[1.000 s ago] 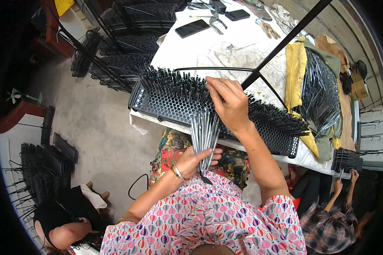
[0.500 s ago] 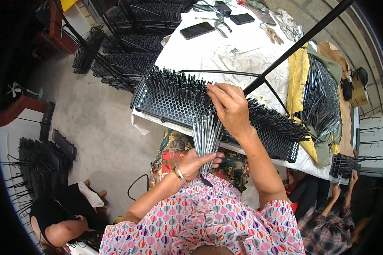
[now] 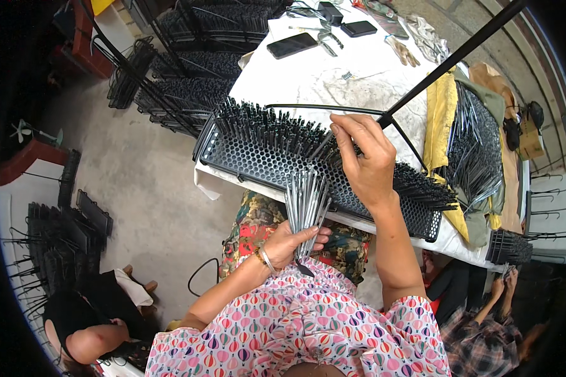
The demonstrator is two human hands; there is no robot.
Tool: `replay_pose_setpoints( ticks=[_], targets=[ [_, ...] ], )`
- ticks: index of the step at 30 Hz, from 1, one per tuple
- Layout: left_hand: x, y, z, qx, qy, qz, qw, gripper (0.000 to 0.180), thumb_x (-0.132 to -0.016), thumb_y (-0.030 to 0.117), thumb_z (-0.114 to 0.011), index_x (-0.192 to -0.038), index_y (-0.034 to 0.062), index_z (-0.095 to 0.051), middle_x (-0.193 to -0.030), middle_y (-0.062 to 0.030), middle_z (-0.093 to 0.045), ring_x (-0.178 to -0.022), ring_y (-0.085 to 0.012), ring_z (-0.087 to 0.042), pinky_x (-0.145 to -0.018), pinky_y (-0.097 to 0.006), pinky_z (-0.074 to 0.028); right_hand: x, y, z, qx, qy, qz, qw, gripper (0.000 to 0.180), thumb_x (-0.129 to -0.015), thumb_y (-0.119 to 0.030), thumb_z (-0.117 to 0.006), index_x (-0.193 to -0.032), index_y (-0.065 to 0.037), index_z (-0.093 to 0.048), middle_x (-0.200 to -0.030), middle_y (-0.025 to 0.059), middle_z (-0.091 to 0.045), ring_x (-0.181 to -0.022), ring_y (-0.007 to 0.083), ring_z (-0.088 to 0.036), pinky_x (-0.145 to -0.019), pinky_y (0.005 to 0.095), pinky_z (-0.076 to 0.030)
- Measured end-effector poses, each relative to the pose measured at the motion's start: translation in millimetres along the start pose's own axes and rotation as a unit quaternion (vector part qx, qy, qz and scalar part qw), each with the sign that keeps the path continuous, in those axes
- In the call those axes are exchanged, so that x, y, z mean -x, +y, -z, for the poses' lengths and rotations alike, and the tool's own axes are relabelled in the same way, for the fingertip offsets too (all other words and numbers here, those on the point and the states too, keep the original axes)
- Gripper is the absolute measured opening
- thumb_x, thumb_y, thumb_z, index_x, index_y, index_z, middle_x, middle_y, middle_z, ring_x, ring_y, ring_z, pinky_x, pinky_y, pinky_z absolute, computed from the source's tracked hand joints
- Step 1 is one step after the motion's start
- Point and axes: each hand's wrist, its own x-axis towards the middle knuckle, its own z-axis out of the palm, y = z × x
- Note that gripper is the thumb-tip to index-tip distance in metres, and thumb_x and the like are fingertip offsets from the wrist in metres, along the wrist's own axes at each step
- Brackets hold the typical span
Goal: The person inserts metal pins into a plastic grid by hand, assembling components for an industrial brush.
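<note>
Filling a black perforated tray on the white-covered worktop with thin dark metal pins. Left hand had its grip closed round a fanned bundle of pins, held just below the tray's near edge. Right hand was over the tray's middle, fingertips pinched together on what looked like a single pin at the holes. Judged from this view: far rows and right end stood packed with pins, near-left holes were bare, so maybe half done, with the bundle left to place. Pinched pin itself was hard to make out against the standing ones; tray's right end ran under a yellow cloth
</note>
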Motion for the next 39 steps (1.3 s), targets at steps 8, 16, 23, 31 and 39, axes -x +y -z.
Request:
replay_pose_setpoints(
  ticks=[8,16,23,31,39],
  targets=[
    [2.8,2.2,-3.5,-0.009,-0.016,0.010,1.000,0.029,-0.090,0.009,-0.055,-0.115,-0.0040,-0.053,-0.105,-0.0161,-0.062,-0.091,-0.0214,-0.063,-0.078,-0.031,-0.054,17.1,14.7,-15.3,0.029,-0.012,0.028,0.999,0.014,-0.077,0.001,-0.066,-0.092,0.000,-0.066,-0.084,0.0107,-0.063,-0.076,0.0227,-0.061,-0.063,0.0305,-0.049],
    [-3.4,-0.8,-2.7,-0.006,0.005,-0.014,1.000,0.026,-0.090,0.010,-0.056,-0.111,-0.0040,-0.054,-0.104,-0.0164,-0.063,-0.089,-0.0213,-0.064,-0.077,-0.032,-0.055,28.4,16.2,-15.1,0.020,-0.086,0.042,0.995,0.021,-0.074,0.001,-0.067,-0.095,0.000,-0.065,-0.093,0.0112,-0.062,-0.083,0.0266,-0.060,-0.072,0.0333,-0.047],
    [-1.0,3.5,-7.5,-0.005,-0.004,-0.023,1.000,0.026,-0.090,0.010,-0.055,-0.113,-0.0032,-0.054,-0.105,-0.0158,-0.063,-0.090,-0.0218,-0.064,-0.078,-0.033,-0.055,56.2,4.7,20.6,-0.047,-0.056,-0.204,0.976,0.013,-0.081,-0.001,-0.063,-0.093,0.002,-0.066,-0.081,0.0111,-0.064,-0.066,0.0147,-0.059,-0.060,0.0252,-0.046],
    [-6.5,-1.4,-7.0,-0.027,0.013,-0.009,1.000,0.026,-0.091,0.011,-0.054,-0.113,-0.0020,-0.054,-0.102,-0.0145,-0.063,-0.089,-0.0206,-0.063,-0.076,-0.032,-0.055,113.7,-2.6,37.3,-0.058,-0.118,-0.341,0.931,0.018,-0.082,-0.011,-0.065,-0.094,0.003,-0.065,-0.077,0.0100,-0.064,-0.061,0.0132,-0.058,-0.055,0.0253,-0.046],
    [-0.8,1.8,-15.6,-0.053,-0.010,-0.025,0.998,0.025,-0.092,0.012,-0.053,-0.114,-0.0001,-0.055,-0.102,-0.0126,-0.063,-0.091,-0.0195,-0.063,-0.074,-0.030,-0.053,136.9,-10.2,19.1,-0.338,-0.103,-0.491,0.797,0.038,-0.080,-0.005,-0.068,-0.114,0.004,-0.053,-0.081,0.0086,-0.063,-0.064,0.0090,-0.059,-0.056,0.0217,-0.048]
  ],
)
